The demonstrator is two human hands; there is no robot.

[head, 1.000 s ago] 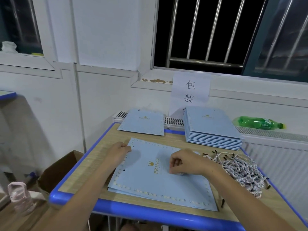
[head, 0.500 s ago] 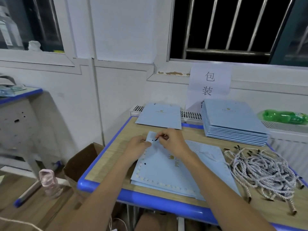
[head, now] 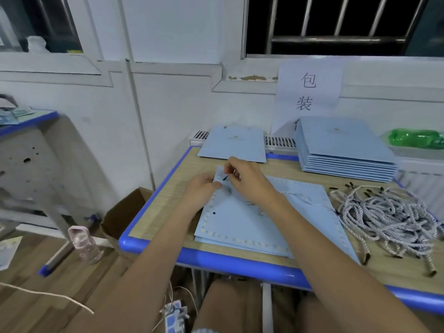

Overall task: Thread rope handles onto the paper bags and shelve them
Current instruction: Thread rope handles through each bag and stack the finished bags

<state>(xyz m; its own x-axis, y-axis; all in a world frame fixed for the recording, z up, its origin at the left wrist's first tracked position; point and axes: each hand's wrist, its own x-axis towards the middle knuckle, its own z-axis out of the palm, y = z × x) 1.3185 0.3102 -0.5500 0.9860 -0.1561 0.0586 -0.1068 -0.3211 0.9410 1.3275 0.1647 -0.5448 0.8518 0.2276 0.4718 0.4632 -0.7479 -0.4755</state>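
A: Near edge first. What's lying there?

B: Flat blue paper bag (head: 254,224) on the table (head: 168,200), top bag of a small pile, long side running left to right. One punched hole (head: 214,213) shows open at its left end, nearer the person.

A: And the hands?

B: Both at the bag's far left corner. Left hand (head: 200,188) pinches that corner, fingers curled on the paper and lifting it a little. Right hand (head: 247,180) sits just right of it and slightly farther back, fingertips closed on the rope handle (head: 303,197) near its black tip (head: 225,177).

A: Which way does the tip point?

B: Left and toward the person, straight at the lifted corner. The rope trails off right, across the bag, toward the loose rope pile (head: 389,217).

A: So the far hole?

B: Hidden under the fingers; can't tell if the tip is in yet. My guess is the right hand must push leftward along the tip's axis while the left steadies the paper.

A: Farther back?

B: A stack of bags (head: 346,150) far right, one single bag (head: 234,144) far centre.
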